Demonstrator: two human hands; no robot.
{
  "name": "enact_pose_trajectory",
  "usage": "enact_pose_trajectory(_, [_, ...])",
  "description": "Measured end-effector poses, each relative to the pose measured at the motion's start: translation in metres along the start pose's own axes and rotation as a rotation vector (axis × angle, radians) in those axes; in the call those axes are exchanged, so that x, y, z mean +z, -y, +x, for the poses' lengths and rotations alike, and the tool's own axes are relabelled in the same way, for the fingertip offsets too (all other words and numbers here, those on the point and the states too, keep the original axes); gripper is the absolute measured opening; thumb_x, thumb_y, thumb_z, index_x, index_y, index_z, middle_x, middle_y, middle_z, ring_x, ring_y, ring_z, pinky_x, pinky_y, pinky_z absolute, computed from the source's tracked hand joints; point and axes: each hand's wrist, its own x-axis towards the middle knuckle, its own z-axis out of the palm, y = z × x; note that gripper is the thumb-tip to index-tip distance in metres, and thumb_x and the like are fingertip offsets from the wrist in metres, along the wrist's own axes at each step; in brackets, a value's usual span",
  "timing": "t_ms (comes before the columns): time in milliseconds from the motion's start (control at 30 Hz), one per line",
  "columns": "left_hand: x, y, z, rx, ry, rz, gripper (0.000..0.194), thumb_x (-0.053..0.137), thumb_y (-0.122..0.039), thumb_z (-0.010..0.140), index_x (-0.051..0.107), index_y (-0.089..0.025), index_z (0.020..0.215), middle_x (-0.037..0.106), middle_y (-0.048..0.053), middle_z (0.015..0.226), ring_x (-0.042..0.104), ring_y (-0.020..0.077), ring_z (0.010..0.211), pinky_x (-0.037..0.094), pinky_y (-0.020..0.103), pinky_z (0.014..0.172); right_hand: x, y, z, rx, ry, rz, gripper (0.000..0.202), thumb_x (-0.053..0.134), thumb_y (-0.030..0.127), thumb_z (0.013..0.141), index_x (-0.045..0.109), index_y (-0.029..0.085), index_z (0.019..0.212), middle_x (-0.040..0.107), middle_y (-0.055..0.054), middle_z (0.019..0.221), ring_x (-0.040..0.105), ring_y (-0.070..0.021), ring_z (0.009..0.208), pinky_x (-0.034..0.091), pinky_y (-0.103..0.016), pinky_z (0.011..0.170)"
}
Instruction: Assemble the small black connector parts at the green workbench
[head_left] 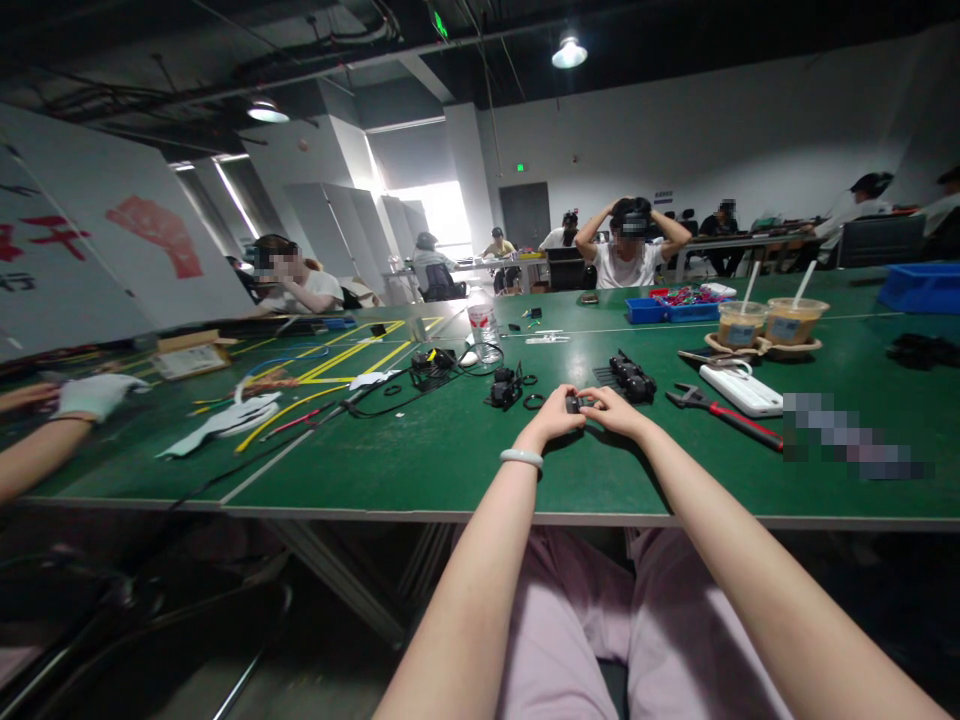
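Observation:
Just above the green table [442, 470], my left hand [556, 416] and my right hand [613, 412] meet around a small black part [576, 404]. Fingers of both hands are closed on it, and they hide much of its shape. Behind my right hand lies a black ribbed assembly [631, 378]. To the left of my left hand stands another black assembly [505, 386], with a black ring [533, 402] beside it. An adjustable wrench [724, 416] with red and black handles lies to the right of my right hand.
Two iced drinks [796, 326] in a carrier, a white power bank [741, 390] and blue bins [679, 311] stand right. A water bottle [484, 335], cables and yellow strips lie left. A co-worker's gloved hand [94, 396] is at far left; other people sit beyond.

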Motion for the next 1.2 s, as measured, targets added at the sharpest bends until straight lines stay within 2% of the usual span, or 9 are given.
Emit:
enact_pose_trajectory(167, [0.0, 0.0025, 0.0007, 0.02, 0.015, -0.007, 0.043, 0.057, -0.014, 0.052, 0.043, -0.012, 0.093, 0.047, 0.001, 0.081, 0.043, 0.0091, 0.068, 0.035, 0.02, 0.058, 0.0009, -0.0015, 0.0014, 0.012, 0.004, -0.028, 0.033, 0.048, 0.031, 0.073, 0.053, 0.02, 0.103, 0.045, -0.003, 0.086, 0.047, -0.0091, 0.071, 0.038, -0.027, 0.077])
enact_pose_trajectory(533, [0.0013, 0.0057, 0.0018, 0.023, -0.028, 0.019, 0.043, 0.058, -0.014, 0.052, 0.044, -0.012, 0.093, 0.048, 0.003, 0.084, 0.045, 0.0101, 0.072, 0.037, 0.022, 0.065, 0.0017, -0.002, 0.0036, 0.014, 0.018, -0.074, 0.03, 0.044, 0.033, 0.076, 0.055, 0.019, 0.1, 0.048, -0.004, 0.082, 0.045, -0.0127, 0.083, 0.035, -0.028, 0.081])
enact_pose_trajectory(900, [0.0006, 0.0019, -0.0001, -0.026, -0.015, -0.01, 0.046, 0.057, -0.014, 0.052, 0.044, -0.013, 0.096, 0.049, 0.003, 0.085, 0.045, 0.0097, 0.07, 0.038, 0.023, 0.064, 0.0017, -0.002, 0.0037, 0.031, 0.013, -0.071, 0.03, 0.044, 0.033, 0.076, 0.056, 0.019, 0.099, 0.048, -0.004, 0.083, 0.045, -0.0124, 0.084, 0.035, -0.027, 0.08])
enact_pose_trajectory(1200, [-0.0024, -0.0027, -0.0003, 0.007, -0.005, -0.001, 0.045, 0.056, -0.012, 0.052, 0.044, -0.012, 0.095, 0.048, 0.004, 0.089, 0.046, 0.0114, 0.077, 0.038, 0.024, 0.071, 0.0006, -0.0002, 0.0036, 0.03, 0.009, -0.078, 0.03, 0.044, 0.034, 0.076, 0.056, 0.018, 0.098, 0.049, -0.004, 0.084, 0.046, -0.0123, 0.083, 0.035, -0.027, 0.08])
